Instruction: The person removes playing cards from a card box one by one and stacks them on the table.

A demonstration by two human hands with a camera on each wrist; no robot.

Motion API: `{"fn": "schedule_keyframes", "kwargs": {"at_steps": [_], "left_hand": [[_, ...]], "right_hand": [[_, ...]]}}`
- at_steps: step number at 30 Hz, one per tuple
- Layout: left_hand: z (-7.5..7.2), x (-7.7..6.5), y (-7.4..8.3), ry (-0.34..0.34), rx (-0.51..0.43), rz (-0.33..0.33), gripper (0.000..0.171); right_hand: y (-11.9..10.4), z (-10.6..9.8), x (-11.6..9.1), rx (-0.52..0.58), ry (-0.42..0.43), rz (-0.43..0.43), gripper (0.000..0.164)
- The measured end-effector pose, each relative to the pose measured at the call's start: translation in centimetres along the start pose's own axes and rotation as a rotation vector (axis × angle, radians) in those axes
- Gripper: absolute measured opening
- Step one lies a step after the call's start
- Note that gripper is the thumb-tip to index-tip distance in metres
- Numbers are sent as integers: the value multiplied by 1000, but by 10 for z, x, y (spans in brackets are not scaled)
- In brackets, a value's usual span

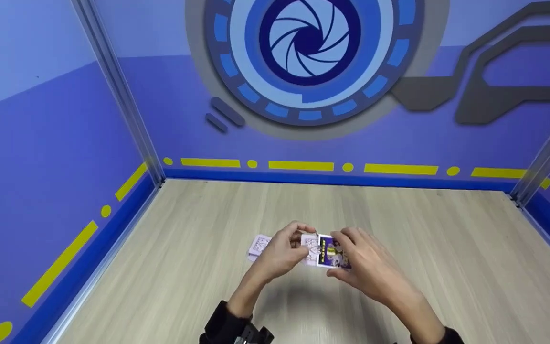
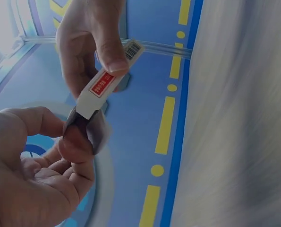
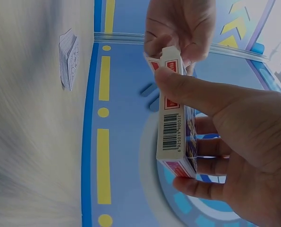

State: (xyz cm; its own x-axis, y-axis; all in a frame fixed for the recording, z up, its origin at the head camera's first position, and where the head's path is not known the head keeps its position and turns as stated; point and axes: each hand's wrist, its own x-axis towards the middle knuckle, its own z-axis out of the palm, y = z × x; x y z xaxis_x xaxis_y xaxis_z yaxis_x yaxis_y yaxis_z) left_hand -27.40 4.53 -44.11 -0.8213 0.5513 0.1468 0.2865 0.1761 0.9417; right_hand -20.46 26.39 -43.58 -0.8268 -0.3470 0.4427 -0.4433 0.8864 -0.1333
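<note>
My right hand [image 1: 375, 263] grips a playing-card box [image 1: 334, 252], printed purple and yellow on its face. Its thumb and fingers lie along opposite sides; the white edge with a barcode [image 3: 170, 132] shows in the right wrist view. My left hand [image 1: 280, 253] is at the box's left end, pinching a pink-patterned playing card [image 1: 310, 248] there. Whether it is one card or several, I cannot tell. A blurred flap [image 2: 98, 132] stands by the left fingertips in the left wrist view. Left of the left hand, a stack of playing cards [image 1: 259, 245] lies on the table, partly hidden.
A pale wooden table [image 1: 198, 296] spreads beneath the hands. Blue printed panels [image 1: 170, 110] enclose it at the back and sides, with metal posts [image 1: 117, 86] at the corners.
</note>
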Motion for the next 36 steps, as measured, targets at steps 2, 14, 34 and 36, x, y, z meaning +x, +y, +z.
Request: {"fn": "schedule_keyframes", "kwargs": {"at_steps": [2, 14, 34, 36], "left_hand": [[0, -1, 3, 7, 111, 66, 35], [-11, -13, 16, -126, 455, 146, 59], [-22, -16, 13, -43, 757, 284, 66], [-24, -14, 13, -3, 769, 294, 64]], "right_hand": [[0, -1, 0, 3, 6, 3, 73], [0, -2, -1, 29, -27, 29, 74], [18, -17, -3, 48, -44, 64, 74], [22, -21, -4, 50, -36, 79, 73]]}}
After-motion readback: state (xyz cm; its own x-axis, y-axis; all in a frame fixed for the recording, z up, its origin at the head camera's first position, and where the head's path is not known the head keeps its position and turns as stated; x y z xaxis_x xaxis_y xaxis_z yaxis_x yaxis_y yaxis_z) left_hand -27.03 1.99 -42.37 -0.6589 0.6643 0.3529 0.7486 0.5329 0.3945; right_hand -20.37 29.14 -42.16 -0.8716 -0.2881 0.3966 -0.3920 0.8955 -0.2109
